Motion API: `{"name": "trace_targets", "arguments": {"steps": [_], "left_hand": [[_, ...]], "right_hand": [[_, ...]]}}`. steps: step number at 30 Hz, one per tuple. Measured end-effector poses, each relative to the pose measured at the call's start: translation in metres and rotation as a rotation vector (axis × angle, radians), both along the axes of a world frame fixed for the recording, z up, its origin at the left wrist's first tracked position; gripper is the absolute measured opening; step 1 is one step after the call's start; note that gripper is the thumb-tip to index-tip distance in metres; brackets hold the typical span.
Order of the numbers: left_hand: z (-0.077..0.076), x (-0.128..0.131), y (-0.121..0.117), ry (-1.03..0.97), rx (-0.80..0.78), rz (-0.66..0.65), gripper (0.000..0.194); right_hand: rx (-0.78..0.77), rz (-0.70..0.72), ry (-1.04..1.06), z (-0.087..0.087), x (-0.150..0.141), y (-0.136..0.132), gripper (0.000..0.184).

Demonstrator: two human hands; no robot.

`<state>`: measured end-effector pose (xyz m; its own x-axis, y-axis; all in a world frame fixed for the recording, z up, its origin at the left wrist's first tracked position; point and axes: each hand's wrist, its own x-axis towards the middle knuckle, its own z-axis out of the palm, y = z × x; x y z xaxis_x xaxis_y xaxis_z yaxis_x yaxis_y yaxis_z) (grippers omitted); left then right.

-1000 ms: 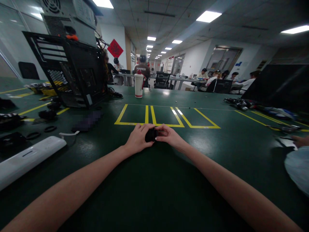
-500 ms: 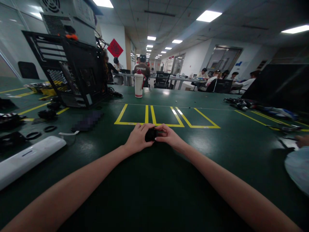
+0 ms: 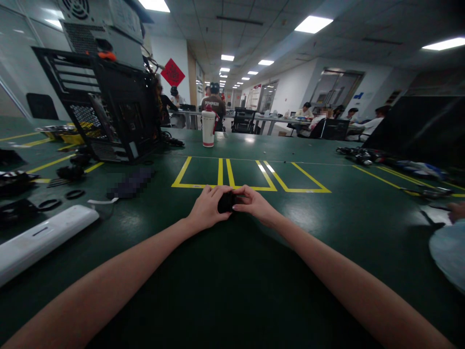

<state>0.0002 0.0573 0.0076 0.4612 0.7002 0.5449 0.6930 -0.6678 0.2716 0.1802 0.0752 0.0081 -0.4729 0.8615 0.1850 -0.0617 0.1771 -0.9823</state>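
Both my hands meet at the middle of the dark green table [image 3: 232, 271], just in front of yellow taped rectangles [image 3: 250, 177]. My left hand [image 3: 207, 209] and my right hand [image 3: 254, 203] are closed from either side round a small black object [image 3: 225, 202]. The fingers curl over it and hide most of it, so its shape stays unclear. Both forearms lie stretched out over the tabletop.
An open black computer case [image 3: 109, 106] stands at the back left, with black rings [image 3: 74, 194] and small parts near it. A long white device [image 3: 39, 240] lies at the left edge. A white cup [image 3: 208, 128] stands behind the tape. Cables [image 3: 359, 155] and another person's hand [image 3: 456, 211] are at the right.
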Motion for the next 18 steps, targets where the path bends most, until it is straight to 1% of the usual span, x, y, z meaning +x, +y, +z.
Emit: {"name": "trace_targets", "arguments": {"steps": [3,7,10,13,15,18], "left_hand": [[-0.001,0.0,0.001,-0.009,0.004,-0.003,0.057],[-0.001,-0.003,0.001,-0.024,0.002,0.008,0.057],[-0.001,-0.005,0.001,-0.019,0.008,0.027,0.059],[-0.001,-0.005,0.002,-0.012,0.021,0.023,0.059],[-0.001,-0.005,0.002,-0.013,0.023,0.018,0.058],[-0.001,-0.004,0.002,-0.02,0.012,0.022,0.058]], "right_hand": [[0.01,-0.034,0.009,-0.002,-0.001,-0.002,0.036],[-0.015,-0.103,-0.053,-0.007,-0.003,0.0,0.032],[-0.009,-0.059,-0.069,-0.01,-0.002,0.002,0.038],[0.014,0.004,-0.014,-0.011,0.0,0.003,0.043],[0.017,0.003,0.01,-0.011,-0.001,0.002,0.039],[0.012,-0.057,-0.005,-0.009,-0.004,-0.001,0.03]]}}
